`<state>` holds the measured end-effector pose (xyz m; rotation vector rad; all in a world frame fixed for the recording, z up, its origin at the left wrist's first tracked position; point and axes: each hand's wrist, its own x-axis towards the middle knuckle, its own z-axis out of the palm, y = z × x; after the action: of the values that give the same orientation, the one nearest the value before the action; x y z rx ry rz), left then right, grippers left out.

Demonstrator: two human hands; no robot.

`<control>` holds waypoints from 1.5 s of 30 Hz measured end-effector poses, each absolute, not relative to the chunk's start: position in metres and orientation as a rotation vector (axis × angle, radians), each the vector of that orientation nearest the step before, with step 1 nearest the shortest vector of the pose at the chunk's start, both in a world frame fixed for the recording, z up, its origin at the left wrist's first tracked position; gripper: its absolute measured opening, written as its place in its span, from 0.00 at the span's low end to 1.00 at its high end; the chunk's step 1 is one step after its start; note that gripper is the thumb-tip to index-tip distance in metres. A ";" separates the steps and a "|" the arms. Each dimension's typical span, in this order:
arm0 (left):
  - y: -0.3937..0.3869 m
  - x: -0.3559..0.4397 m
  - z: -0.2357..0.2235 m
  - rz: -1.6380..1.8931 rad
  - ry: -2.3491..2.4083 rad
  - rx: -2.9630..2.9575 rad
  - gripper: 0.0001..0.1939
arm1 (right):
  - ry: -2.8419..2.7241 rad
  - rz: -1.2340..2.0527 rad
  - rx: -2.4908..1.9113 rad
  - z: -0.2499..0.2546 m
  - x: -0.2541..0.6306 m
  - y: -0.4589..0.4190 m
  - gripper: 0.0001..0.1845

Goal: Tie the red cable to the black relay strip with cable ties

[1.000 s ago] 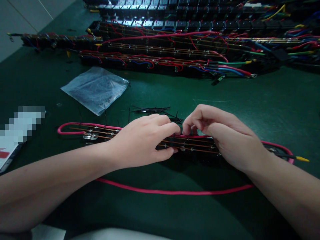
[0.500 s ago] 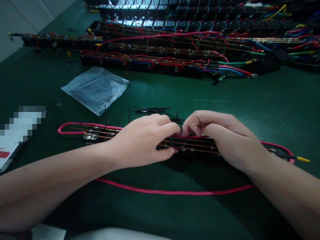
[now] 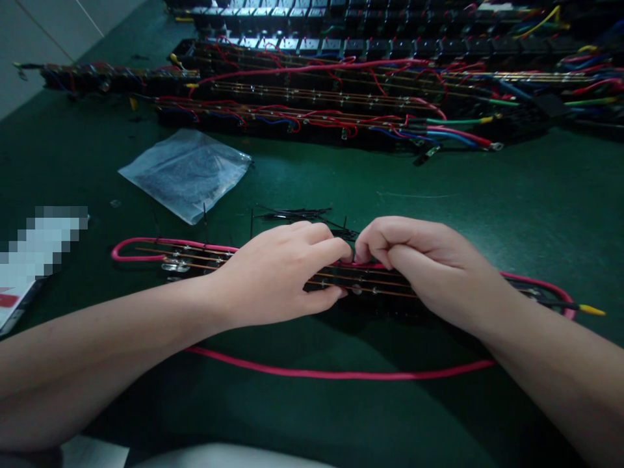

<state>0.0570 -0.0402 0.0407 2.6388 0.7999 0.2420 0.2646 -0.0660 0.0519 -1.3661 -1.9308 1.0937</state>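
Note:
A long black strip with copper rails (image 3: 390, 290) lies across the green table in front of me. My left hand (image 3: 287, 276) grips it around the middle, thumb on the near side and fingers on the far side. Along its far edge runs a thick red cable (image 3: 214, 247), which loops at both ends and bows across the table nearer me. My right hand (image 3: 429, 263) is closed in a pinch at the far edge, close to my left fingertips; what it pinches is hidden. Thin black cable ties (image 3: 205, 224) stick up from the cable at the left.
Behind my hands lies a pile of loose black cable ties (image 3: 292, 214). A clear plastic bag (image 3: 188, 172) rests farther back. Several wired strips (image 3: 283, 117) fill the far side. A blurred-out pale object (image 3: 43, 244) lies at left. A yellow-tipped cable end (image 3: 592, 311) points right.
My right thumb has drawn in toward the curled fingers, and the hand has tilted slightly. The left hand and the strip stay in place.

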 end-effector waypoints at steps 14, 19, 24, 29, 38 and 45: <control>-0.040 0.058 0.041 0.232 0.804 2.627 0.11 | -1.901 1.107 -1.368 0.054 0.264 -0.066 0.11; -0.041 0.057 0.041 0.235 0.810 2.629 0.10 | -1.869 1.118 -1.367 0.053 0.264 -0.067 0.11; -0.041 0.057 0.041 0.233 0.807 2.629 0.10 | -1.838 1.123 -1.361 0.053 0.263 -0.068 0.13; -0.040 0.058 0.041 0.240 0.802 2.625 0.10 | -1.833 1.110 -1.352 0.052 0.263 -0.068 0.13; -0.041 0.057 0.040 0.245 0.801 2.639 0.11 | -1.867 1.039 -1.321 0.048 0.264 -0.065 0.13; -0.040 0.056 0.038 0.256 0.794 2.667 0.12 | -1.959 0.937 -1.384 0.045 0.267 -0.066 0.11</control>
<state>0.0559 -0.0402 0.0385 2.6670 0.7939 0.2562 0.2667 -0.0664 0.0449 -1.3840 -1.9594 0.9370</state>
